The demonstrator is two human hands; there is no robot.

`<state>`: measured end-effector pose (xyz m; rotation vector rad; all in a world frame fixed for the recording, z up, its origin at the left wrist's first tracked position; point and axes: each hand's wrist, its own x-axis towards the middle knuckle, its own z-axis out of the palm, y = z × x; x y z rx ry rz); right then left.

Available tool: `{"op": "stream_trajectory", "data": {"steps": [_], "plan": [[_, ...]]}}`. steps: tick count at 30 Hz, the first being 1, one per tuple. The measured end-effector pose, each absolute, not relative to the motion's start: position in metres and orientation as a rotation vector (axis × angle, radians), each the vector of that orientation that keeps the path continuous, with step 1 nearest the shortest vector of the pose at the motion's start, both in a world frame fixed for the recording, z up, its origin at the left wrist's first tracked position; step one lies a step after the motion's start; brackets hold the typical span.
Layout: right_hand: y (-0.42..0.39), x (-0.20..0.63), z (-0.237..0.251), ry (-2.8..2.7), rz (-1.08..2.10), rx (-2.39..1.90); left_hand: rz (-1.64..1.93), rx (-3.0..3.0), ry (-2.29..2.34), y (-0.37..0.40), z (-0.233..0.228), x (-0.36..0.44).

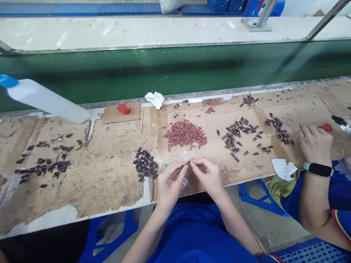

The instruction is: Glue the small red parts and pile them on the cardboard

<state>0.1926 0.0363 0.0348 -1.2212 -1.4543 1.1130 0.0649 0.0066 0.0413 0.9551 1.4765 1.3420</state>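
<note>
My left hand (172, 183) and my right hand (207, 176) meet fingertip to fingertip at the near edge of the cardboard-covered bench. Both are closed in a pinch on a small dark and red part (188, 163), mostly covered by the fingers. A thin blue tip (166, 165) pokes out beside my left hand, and a clear plastic piece (184, 182) shows below its fingers; whether they belong together I cannot tell. Just beyond my hands lies a pile of small red and silver parts (185, 134). Left of them sits a heap of small black pieces (146, 164).
Joined red-black parts (238, 133) are scattered to the right, near a co-worker's hand (315, 144). More black pieces (45, 166) lie left. A white bottle (46, 100) leans at the back left, near a red cup (123, 109) and crumpled tissue (155, 99). A green conveyor belt (175, 73) runs behind.
</note>
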Motion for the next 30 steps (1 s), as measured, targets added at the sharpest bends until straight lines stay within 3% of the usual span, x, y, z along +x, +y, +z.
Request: {"op": "stream_trajectory", "data": {"steps": [9, 15, 21, 23, 30], "plan": [[0.034, 0.197, 0.047, -1.550, 0.857, -1.028, 1.360, 0.790, 1.422, 0.012, 0.052, 0.069], [0.040, 0.221, 0.043, -1.389, 0.832, -1.263, 1.431, 1.138, 1.408, 0.009, 0.042, 0.081], [0.056, 0.259, 0.046, -1.220, 0.262, -1.674, 1.566, 1.654, 1.970, 0.003, 0.046, 0.025], [0.048, 0.249, 0.051, -1.423, 0.164, -1.680, 1.451, 1.811, 2.081, 0.006, 0.045, -0.007], [0.006, 0.164, 0.046, -2.059, 0.657, -1.468, 0.641, 2.355, 1.859, 0.032, 0.037, -0.065]]}}
